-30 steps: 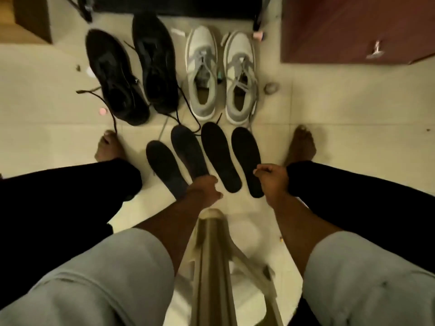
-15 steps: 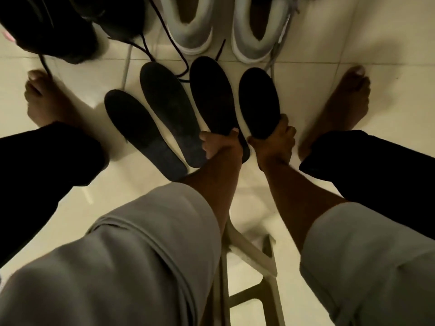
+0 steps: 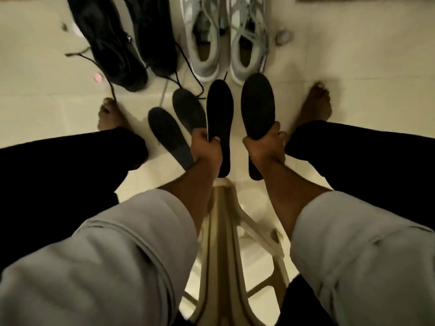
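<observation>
My left hand [image 3: 207, 147] grips a black insole [image 3: 220, 114] near its heel and holds it off the floor, toe pointing away. My right hand [image 3: 266, 143] holds a second black insole [image 3: 257, 104] the same way. Two dark grey insoles [image 3: 168, 135] [image 3: 188, 109] lie on the tiled floor to the left of my left hand. Beyond them stand a pair of black shoes [image 3: 122, 43] with loose laces and a pair of grey sneakers [image 3: 226, 41], openings up.
My bare feet [image 3: 109, 116] [image 3: 316, 102] rest on the pale tiled floor on either side of the insoles. A beige plastic stool frame [image 3: 221, 231] sits between my knees. A small pink scrap [image 3: 97, 77] and a grey pebble-like object [image 3: 283, 36] lie on the floor.
Both hands reached down to the two right-hand insoles, took hold of them and lifted them off the floor. The camera tilted down, then back up.
</observation>
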`<action>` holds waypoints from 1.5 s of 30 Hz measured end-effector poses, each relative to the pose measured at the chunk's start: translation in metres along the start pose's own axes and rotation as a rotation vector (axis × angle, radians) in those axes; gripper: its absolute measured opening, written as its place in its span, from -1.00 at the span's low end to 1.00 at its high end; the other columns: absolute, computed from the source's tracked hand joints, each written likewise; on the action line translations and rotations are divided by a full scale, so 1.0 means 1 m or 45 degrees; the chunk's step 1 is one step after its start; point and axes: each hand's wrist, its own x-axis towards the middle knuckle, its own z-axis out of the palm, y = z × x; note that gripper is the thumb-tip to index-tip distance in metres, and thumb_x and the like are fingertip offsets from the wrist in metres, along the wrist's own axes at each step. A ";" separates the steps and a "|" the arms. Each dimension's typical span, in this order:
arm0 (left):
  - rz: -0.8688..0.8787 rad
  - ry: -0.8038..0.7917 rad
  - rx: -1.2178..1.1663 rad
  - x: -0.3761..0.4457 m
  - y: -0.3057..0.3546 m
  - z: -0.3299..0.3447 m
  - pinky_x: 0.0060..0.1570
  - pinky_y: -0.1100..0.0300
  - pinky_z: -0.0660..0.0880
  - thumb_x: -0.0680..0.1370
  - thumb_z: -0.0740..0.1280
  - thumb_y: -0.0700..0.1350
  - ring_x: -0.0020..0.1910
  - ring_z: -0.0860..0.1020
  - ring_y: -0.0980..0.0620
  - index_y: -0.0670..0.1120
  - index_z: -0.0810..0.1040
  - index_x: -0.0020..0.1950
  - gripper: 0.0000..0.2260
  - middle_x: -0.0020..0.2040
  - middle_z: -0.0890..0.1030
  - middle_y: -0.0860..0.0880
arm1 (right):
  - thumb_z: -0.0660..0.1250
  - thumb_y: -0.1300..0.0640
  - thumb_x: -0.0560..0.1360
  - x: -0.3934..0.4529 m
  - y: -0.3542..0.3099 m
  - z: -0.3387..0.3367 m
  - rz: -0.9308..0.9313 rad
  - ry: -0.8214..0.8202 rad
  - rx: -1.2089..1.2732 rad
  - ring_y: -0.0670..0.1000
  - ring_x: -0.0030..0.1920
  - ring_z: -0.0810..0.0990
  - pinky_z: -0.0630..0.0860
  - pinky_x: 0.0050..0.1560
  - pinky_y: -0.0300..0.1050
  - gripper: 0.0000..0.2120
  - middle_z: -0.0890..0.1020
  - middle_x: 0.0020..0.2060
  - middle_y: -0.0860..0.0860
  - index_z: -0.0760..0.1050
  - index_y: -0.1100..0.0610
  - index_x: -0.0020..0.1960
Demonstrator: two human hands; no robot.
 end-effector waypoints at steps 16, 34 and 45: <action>0.434 -0.121 -0.802 -0.047 0.181 -0.125 0.22 0.04 0.52 0.57 0.24 -0.39 0.14 0.58 0.01 -0.06 0.46 0.41 -0.55 0.20 0.61 -0.02 | 0.33 -0.26 0.40 -0.070 -0.160 -0.144 -0.660 0.333 -0.118 0.23 0.16 0.50 0.45 0.03 0.02 -0.25 0.40 0.24 0.13 0.11 -0.07 0.47; 0.484 -0.020 -0.837 0.219 0.351 -0.029 0.10 0.14 0.58 0.56 0.34 -0.33 0.03 0.58 0.04 -0.14 0.50 0.35 -0.63 0.19 0.61 -0.09 | 0.38 -0.26 0.39 0.189 -0.368 -0.149 -0.722 0.542 -0.200 0.17 0.19 0.52 0.47 -0.01 -0.03 -0.39 0.49 0.24 0.10 0.36 0.02 0.32; 0.325 -0.041 -1.225 0.209 0.286 -0.010 -0.13 0.12 0.57 0.47 0.49 -0.02 -0.18 0.55 0.02 -0.13 0.48 0.31 -0.53 -0.07 0.55 -0.09 | 0.41 -0.20 0.41 0.159 -0.289 -0.085 -0.466 0.416 0.951 0.00 0.01 0.58 0.59 -0.08 -0.08 -0.60 0.59 0.04 -0.03 0.49 -0.03 0.15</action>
